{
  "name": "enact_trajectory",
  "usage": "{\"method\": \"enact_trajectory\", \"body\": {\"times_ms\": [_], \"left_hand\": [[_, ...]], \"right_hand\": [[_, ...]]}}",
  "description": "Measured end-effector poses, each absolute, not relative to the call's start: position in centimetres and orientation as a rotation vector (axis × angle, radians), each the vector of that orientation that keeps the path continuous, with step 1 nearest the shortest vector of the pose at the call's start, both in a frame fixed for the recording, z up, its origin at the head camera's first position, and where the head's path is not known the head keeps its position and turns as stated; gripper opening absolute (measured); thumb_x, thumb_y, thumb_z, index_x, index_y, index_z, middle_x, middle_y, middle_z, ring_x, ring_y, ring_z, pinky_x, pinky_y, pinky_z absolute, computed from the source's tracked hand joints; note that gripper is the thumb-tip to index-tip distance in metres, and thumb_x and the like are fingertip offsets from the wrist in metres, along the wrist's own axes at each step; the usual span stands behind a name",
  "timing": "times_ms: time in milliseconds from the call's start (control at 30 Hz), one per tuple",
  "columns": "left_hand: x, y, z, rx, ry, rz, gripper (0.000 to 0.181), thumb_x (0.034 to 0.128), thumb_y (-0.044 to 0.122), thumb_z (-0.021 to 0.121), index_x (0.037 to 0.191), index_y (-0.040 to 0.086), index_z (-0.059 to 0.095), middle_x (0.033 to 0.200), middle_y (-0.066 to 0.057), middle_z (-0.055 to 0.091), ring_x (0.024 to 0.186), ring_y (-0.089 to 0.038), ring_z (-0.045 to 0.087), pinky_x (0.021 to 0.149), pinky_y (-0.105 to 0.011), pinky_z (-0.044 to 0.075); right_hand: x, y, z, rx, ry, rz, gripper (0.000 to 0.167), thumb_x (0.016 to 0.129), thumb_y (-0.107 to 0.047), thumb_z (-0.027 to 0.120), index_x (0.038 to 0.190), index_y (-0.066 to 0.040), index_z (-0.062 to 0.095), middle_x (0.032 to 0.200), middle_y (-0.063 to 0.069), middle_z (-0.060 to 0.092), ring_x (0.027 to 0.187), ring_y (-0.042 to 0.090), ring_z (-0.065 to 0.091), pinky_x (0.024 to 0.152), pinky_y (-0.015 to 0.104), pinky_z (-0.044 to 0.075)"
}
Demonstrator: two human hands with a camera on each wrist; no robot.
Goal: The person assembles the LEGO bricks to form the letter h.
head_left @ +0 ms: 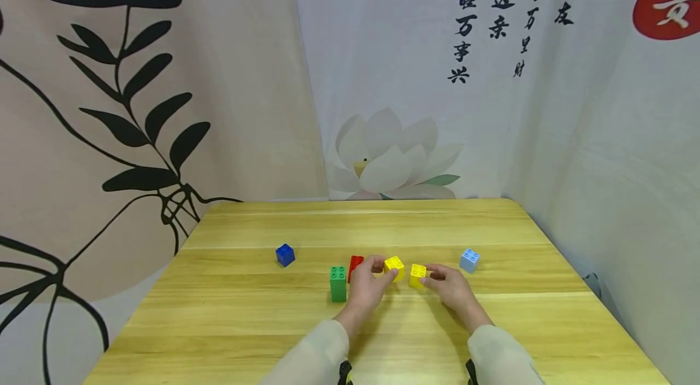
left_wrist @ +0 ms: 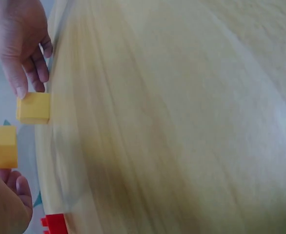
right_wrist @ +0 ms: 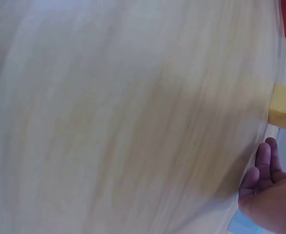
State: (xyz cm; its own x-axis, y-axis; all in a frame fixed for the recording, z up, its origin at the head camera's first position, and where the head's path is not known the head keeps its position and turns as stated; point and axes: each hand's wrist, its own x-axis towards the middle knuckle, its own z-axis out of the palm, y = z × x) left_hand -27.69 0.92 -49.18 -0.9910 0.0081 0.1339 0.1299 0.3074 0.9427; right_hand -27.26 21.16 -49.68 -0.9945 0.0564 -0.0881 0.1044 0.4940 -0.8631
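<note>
In the head view my left hand pinches a yellow block between thumb and fingers. Just to its right, my right hand pinches a second yellow block, with a small gap between the two blocks. The left wrist view shows the left hand's block at the left edge and the other yellow block above it, under the right hand's fingers. One yellow block appears at the right edge of the right wrist view, above the right hand.
A green block stands left of my left hand, with a red block partly hidden behind that hand. Farther left lies a dark blue block. A light blue block is beyond my right hand on the wooden table.
</note>
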Motion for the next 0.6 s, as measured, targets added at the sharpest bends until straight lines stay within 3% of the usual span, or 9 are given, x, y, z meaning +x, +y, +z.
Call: {"method": "enact_trajectory", "body": {"times_ms": [167, 600], "left_hand": [[-27.7, 0.6, -48.7, -0.151, -2.456, -1.812, 0.033, 0.0890, 0.026, 0.077, 0.115, 0.008, 0.067, 0.112, -0.010, 0.066, 0.104, -0.029, 0.060, 0.083, -0.033, 0.054], [-28.1, -0.5, -48.5, -0.218, -2.480, -1.886, 0.035, 0.0888, 0.032, 0.076, 0.117, 0.013, 0.068, 0.108, -0.001, 0.065, 0.098, -0.019, 0.060, 0.076, -0.030, 0.055]], "right_hand": [[-27.1, 20.9, -49.6, 0.115, 2.640, -1.550, 0.043, 0.093, -0.020, 0.070, 0.132, -0.003, 0.062, 0.129, 0.022, 0.059, 0.117, 0.037, 0.054, 0.096, 0.053, 0.046], [-27.3, 20.2, -49.3, -0.148, 2.546, -1.488, 0.042, 0.089, -0.022, 0.076, 0.126, -0.006, 0.066, 0.114, 0.006, 0.065, 0.106, 0.024, 0.058, 0.094, 0.048, 0.047]]}}
